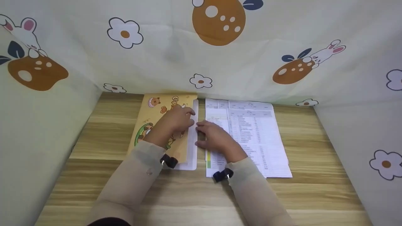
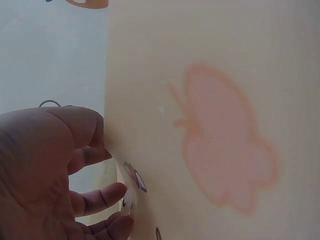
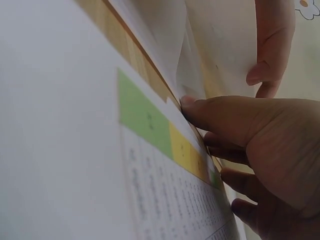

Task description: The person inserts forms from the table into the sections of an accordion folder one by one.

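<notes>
A tan file folder [image 1: 180,150] with cartoon animals on its cover lies at the left, a white inner page showing along its right side. My left hand [image 1: 178,118] grips the cover's right edge, which stands raised; in the left wrist view the cover [image 2: 225,40] fills much of the picture beside my thumb and fingers. My right hand [image 1: 215,136] reaches over the printed sheets [image 1: 267,138], its thumb and fingers spread apart. In the right wrist view its thumb [image 3: 220,112] touches the folder's white page edge [image 3: 167,70].
The printed sheets lie as a slightly uneven stack right of the folder, with green and yellow blocks [image 1: 209,163] at their left edge. Beneath is a wood-grain table [image 1: 176,197]. Patterned cloth walls [image 1: 169,62] enclose its back and sides.
</notes>
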A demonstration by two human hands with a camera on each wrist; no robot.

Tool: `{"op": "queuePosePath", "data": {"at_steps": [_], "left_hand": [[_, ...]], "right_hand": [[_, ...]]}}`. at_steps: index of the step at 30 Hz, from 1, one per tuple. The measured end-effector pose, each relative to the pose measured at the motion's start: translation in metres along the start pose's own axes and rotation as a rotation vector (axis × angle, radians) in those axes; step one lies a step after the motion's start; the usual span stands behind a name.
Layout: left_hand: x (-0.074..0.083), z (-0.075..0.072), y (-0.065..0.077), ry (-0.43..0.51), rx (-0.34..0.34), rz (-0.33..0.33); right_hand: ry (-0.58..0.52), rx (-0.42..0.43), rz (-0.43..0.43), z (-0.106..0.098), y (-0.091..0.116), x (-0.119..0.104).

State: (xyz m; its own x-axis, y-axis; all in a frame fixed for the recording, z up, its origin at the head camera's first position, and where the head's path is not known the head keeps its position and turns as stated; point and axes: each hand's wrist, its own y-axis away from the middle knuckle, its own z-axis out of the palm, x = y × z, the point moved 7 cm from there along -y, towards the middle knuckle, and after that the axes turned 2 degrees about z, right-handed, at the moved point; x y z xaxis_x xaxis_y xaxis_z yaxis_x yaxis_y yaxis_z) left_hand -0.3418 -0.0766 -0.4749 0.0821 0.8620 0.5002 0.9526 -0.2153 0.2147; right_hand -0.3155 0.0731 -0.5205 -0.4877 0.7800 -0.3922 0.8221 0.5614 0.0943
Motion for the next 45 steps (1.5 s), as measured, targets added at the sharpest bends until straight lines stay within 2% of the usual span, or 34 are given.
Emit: {"op": "queuePosePath", "data": {"at_steps": [5,12,21,28,39,45], "left_hand": [[-0.005,-0.005,0.001,0.073,-0.005,-0.006],[-0.009,-0.014,0.004,0.128,-0.014,0.074],[-0.012,-0.024,0.007,0.224,-0.053,0.112],[-0.016,-0.035,0.014,0.320,-0.025,0.166],[-0.028,-0.057,0.033,0.533,-0.018,0.084],[-0.038,-0.069,0.042,0.698,-0.014,0.083]], "right_hand": [[0.013,-0.010,0.020,0.001,0.001,0.001],[0.006,-0.030,0.058,0.000,0.002,0.002],[-0.008,-0.044,0.085,-0.001,0.003,0.003],[0.007,-0.053,0.079,-0.002,0.005,0.002],[-0.008,-0.076,0.091,-0.004,0.008,0.001],[-0.014,-0.078,0.085,-0.004,0.010,0.001]]}}
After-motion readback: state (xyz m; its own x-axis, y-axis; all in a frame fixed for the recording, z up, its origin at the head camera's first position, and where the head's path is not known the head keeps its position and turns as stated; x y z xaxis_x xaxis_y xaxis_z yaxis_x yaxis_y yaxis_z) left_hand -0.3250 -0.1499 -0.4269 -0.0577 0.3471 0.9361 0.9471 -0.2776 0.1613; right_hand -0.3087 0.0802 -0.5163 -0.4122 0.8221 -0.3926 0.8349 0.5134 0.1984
